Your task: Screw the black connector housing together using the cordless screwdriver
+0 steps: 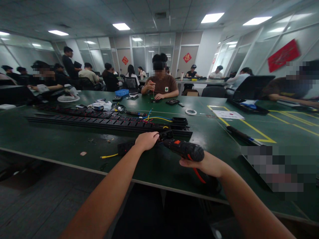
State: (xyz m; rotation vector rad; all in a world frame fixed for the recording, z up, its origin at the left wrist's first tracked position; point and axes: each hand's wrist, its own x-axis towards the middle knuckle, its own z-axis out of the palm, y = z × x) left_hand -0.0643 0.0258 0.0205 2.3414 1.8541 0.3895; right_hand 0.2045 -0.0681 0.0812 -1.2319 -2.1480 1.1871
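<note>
My right hand is wrapped round the handle of a black power drill with orange accents. The drill's front end points away from me, at a dark block beside my left fingers. My left hand is closed on a black plastic housing lying near the table's front edge; its fingertips are partly hidden. From the housing's left end sticks a yellow wire. Just beyond lies a long black power strip with a row of sockets. Whether the drill's tip touches anything is hidden.
Yellow and blue wires run to a black part behind the strip. A roll of tape, a paper sheet and a black pen-shaped screwdriver lie on the green table. Across it sits a co-worker with a screwdriver.
</note>
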